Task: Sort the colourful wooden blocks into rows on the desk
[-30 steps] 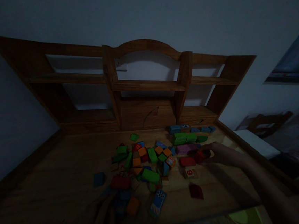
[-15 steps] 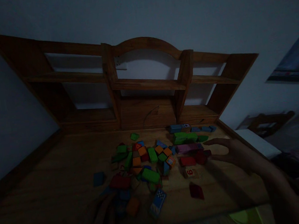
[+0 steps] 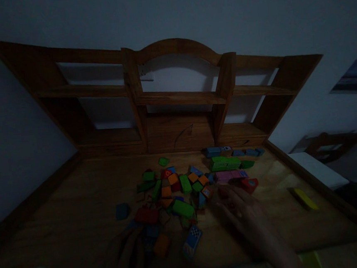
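The picture is very dark. My right hand (image 3: pixel 249 213) is over the right part of the table, its thumb and fingers apart and slightly blurred. Its fingertips reach the red block (image 3: pixel 223 191), and the hand covers the spot where a numbered block and a dark red block lay. Just behind it are a red block with a cut-out (image 3: pixel 250 185) and a row of pink blocks (image 3: pixel 229 176). Low in the view, my left hand (image 3: pixel 129 253) rests with fingers spread beside blue blocks (image 3: pixel 152 231) and an orange block (image 3: pixel 161 246); its palm is lost in shadow.
A loose pile of coloured blocks (image 3: pixel 182 208) spreads across the middle. Green blocks (image 3: pixel 225 163) and blue blocks (image 3: pixel 214 151) form rows at the back right. A yellow block (image 3: pixel 305 198) lies far right. The wooden shelf (image 3: pixel 178 98) stands behind, against the wall.
My right hand has moved left and nearer, from the right end of the red row to over its left part. The yellow block at the right has come into sight. My left hand stays put.
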